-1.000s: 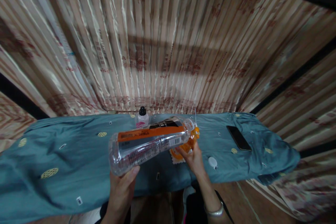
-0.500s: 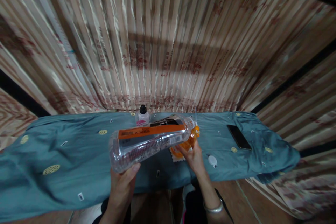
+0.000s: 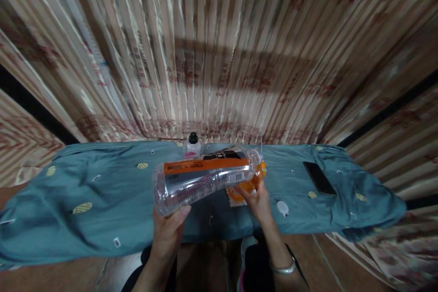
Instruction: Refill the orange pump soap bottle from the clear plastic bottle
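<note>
Big tan curtains with red flowers hang behind the long desk, which has a blue-green cover. Black poles slant at both sides. The floor is brown. The light is dim.

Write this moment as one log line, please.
left hand: holds clear plastic bottle with orange-banded label, tilted sideways | right hand: holds translucent orange object near bottle mouth | nearby: flat black phone, round white disc

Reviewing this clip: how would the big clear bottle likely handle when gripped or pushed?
The bottle probably flexes under a squeeze, since its clear plastic looks thin. It may be light for its size: no liquid is obvious, though the label hides much. Laid on its side, it would likely roll, given its rounded body.
</note>
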The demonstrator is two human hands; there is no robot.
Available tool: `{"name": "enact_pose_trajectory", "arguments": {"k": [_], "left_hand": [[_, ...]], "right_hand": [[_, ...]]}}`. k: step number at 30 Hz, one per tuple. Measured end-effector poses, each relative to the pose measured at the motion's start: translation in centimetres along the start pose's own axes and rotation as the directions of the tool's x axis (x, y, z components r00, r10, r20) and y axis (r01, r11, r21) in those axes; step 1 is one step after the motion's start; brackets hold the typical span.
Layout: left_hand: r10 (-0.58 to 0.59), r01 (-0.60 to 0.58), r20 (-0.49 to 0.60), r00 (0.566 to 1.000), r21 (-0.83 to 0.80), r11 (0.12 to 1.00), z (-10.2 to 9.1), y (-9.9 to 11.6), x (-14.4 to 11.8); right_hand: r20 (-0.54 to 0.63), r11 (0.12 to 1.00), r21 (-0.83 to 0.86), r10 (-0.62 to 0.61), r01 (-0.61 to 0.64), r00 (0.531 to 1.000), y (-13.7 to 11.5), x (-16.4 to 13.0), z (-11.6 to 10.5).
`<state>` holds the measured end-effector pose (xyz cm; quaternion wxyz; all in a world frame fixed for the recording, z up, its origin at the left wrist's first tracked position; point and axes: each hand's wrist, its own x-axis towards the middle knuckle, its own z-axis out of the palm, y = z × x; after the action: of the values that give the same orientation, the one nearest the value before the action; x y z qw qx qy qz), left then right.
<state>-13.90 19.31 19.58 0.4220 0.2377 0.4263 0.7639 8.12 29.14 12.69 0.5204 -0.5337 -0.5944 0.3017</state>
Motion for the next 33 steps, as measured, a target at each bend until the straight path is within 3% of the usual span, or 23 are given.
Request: {"name": "enact_pose_trajectory", "arguments": {"k": [17, 23, 33], "left_hand": [[0.016, -0.014, 0.037, 0.999, -0.035, 0.999, -0.2, -0.3, 0.0], [0.03, -0.024, 0.094, 0.995, -0.063, 0.998, -0.7, -1.0, 0.4], [0.029, -0.026, 0.082, 0.996, -0.037, 0.999, -0.9, -1.1, 0.4]], "right_hand": [[0.007, 1.0, -0.013, 0.023, -0.023, 1.0, 0.2, 0.1, 0.0], [0.01, 1.0, -0.015, 0.023, -0.022, 1.0, 0.5, 0.1, 0.0], [0.004, 1.0, -0.007, 0.021, -0.021, 1.0, 0.2, -0.1, 0.0]]}}
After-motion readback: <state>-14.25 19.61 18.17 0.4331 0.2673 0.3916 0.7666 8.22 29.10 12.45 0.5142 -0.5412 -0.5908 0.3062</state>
